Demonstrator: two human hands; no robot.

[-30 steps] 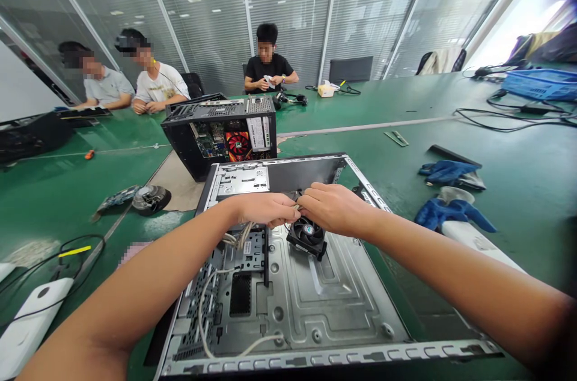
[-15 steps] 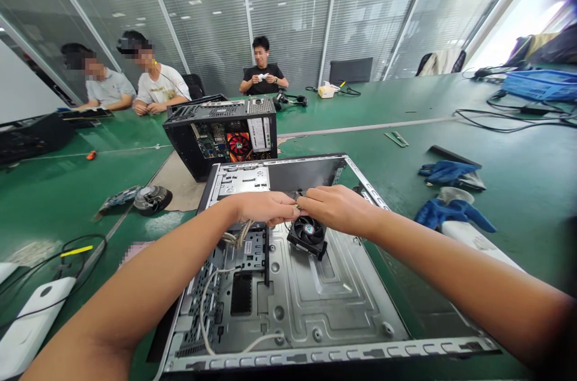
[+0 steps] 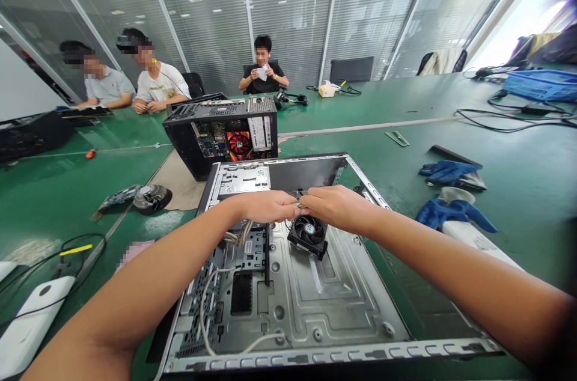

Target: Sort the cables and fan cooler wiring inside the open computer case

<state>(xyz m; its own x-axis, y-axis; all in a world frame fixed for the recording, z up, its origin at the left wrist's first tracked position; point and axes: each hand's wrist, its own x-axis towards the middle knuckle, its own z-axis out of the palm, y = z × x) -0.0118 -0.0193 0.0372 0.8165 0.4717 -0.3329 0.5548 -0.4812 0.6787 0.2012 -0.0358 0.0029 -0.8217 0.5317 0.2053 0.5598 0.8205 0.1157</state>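
An open, stripped computer case (image 3: 315,291) lies flat on the green table in front of me. Both my hands meet above its far half. My left hand (image 3: 265,207) is closed on a bundle of pale cables (image 3: 241,235) that trail down into the case. My right hand (image 3: 336,208) pinches the end of the same cables, fingertips touching the left hand's. A small black cooler fan (image 3: 308,234) lies loose on the case floor just below my right hand.
A second black computer case (image 3: 220,131) with a red fan stands behind. A circuit board and round part (image 3: 151,198) lie left; blue gloves (image 3: 453,213) lie right. White devices and cables sit at the near left. Three people sit at the far side.
My hands stay almost still on the cables, the fingertips closing slightly together. The person at the far end has raised a white object toward the face.
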